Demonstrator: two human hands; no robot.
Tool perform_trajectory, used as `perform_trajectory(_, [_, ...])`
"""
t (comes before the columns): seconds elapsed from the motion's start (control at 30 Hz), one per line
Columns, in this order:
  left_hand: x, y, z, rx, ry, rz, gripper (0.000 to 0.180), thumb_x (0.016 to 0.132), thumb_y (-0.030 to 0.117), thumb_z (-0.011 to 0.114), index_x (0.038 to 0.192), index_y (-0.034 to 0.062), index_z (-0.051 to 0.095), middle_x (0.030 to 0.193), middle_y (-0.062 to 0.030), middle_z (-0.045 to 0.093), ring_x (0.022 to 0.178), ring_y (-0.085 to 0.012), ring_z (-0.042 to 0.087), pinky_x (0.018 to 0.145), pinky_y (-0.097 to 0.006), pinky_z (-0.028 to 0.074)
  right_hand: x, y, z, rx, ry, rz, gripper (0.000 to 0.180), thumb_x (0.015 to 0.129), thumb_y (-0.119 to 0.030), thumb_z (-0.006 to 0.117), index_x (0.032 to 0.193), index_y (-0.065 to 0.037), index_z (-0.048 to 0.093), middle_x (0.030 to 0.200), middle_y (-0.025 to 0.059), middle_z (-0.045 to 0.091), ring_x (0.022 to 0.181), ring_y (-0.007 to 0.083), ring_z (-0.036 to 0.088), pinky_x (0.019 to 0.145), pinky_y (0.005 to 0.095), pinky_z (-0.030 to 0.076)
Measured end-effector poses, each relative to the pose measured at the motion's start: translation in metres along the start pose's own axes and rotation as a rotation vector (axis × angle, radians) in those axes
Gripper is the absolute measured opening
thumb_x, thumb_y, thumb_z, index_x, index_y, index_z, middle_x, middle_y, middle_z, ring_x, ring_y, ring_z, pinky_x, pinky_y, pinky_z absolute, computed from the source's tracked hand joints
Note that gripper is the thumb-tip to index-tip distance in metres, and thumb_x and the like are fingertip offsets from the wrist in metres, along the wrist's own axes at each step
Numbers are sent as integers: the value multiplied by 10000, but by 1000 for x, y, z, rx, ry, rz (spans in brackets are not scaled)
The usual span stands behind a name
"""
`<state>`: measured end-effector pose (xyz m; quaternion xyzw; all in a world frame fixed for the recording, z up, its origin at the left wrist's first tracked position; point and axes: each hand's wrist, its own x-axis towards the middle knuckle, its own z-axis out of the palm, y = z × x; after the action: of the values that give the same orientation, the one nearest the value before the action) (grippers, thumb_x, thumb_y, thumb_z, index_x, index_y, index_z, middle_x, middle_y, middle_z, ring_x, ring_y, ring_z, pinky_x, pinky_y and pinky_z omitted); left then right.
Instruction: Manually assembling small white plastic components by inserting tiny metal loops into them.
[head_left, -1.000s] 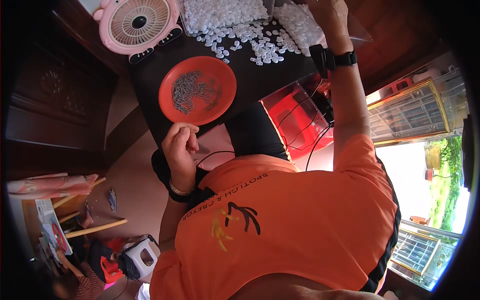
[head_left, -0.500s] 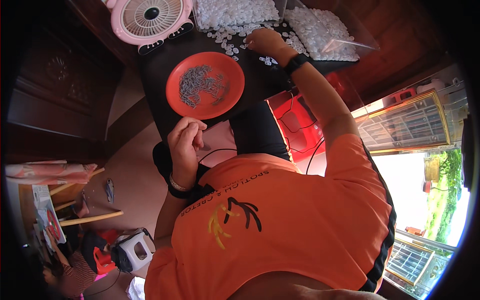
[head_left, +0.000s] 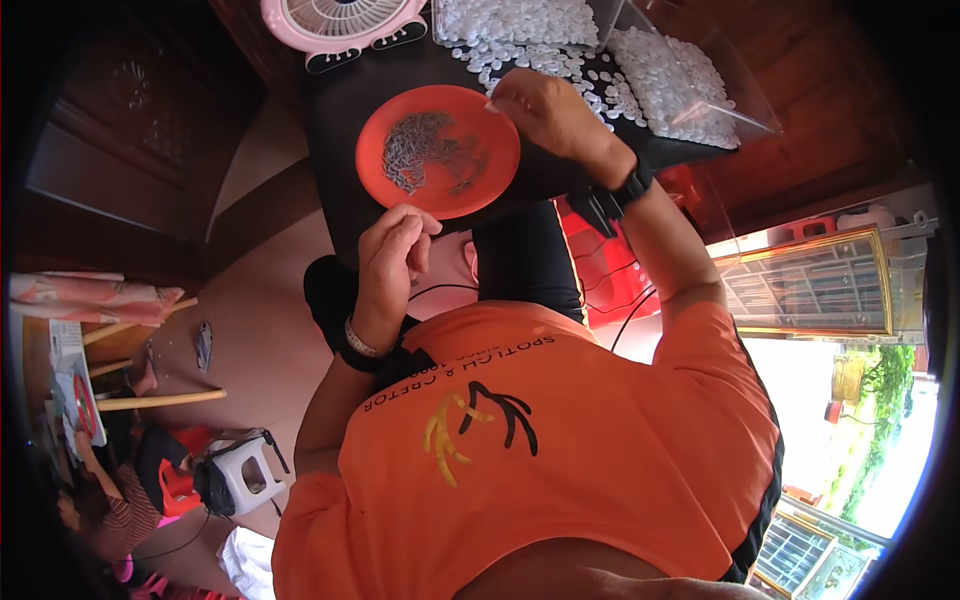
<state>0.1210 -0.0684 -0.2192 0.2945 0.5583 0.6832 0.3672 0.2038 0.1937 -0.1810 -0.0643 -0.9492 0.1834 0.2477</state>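
My right hand (head_left: 553, 115) hovers by the right rim of an orange plate (head_left: 505, 178), thumb and fingers pinching a small white plastic piece (head_left: 492, 107). Small grey screws (head_left: 412, 150) lie heaped on the plate, mostly to its left. At the plate's near edge, my left hand (head_left: 393, 255) has its fingers curled in; whatever they hold is too small or hidden to make out. Beyond my right hand, loose white plastic pieces (head_left: 535, 60) are scattered over the black tabletop (head_left: 335, 190).
Two clear containers full of white pieces (head_left: 520, 20) (head_left: 675, 85) stand at the back. A pink fan (head_left: 345, 40) is at the far left. Below the table on the right is a red stool (head_left: 610, 285). Another person (head_left: 125, 500) sits at the lower left beside a white stool (head_left: 250, 478).
My right hand has come back from the scattered white pieces toward the plate, with a white piece in its fingers. My left hand stays curled by the plate's near edge. The view has shifted slightly.
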Motion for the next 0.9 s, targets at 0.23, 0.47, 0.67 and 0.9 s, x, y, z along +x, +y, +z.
perform_trajectory(0.23, [6,-10,5,-109,-140,-76,355,947,319,395,893,17,573,575,17,469,482,-40,401,450,-184,290,-39,-87,16,366,-143,-264,124,788,-59,668,875,-25,585,836,90,577,766,270,603,634,340,493])
perform_trajectory(0.47, [1,-15,8,-400,-219,-213,246,931,254,413,882,36,516,638,-5,467,540,-88,436,487,-212,344,-54,-91,26,516,-99,-103,119,779,-32,684,869,-27,607,828,71,600,750,221,623,638,308,503])
perform_trajectory(0.67, [1,-18,9,-499,-156,-178,151,914,201,455,848,65,470,681,-11,452,579,-102,456,476,-212,334,-57,-98,35,473,-8,-15,92,771,-35,680,851,-33,636,799,70,607,709,215,627,628,302,513])
perform_trajectory(0.9, [-1,-18,0,-396,-161,-198,154,911,191,464,828,62,472,646,-12,445,550,-92,456,476,-209,336,-34,-86,23,224,-73,-230,124,757,-40,682,878,-47,657,839,79,625,714,249,637,639,323,511])
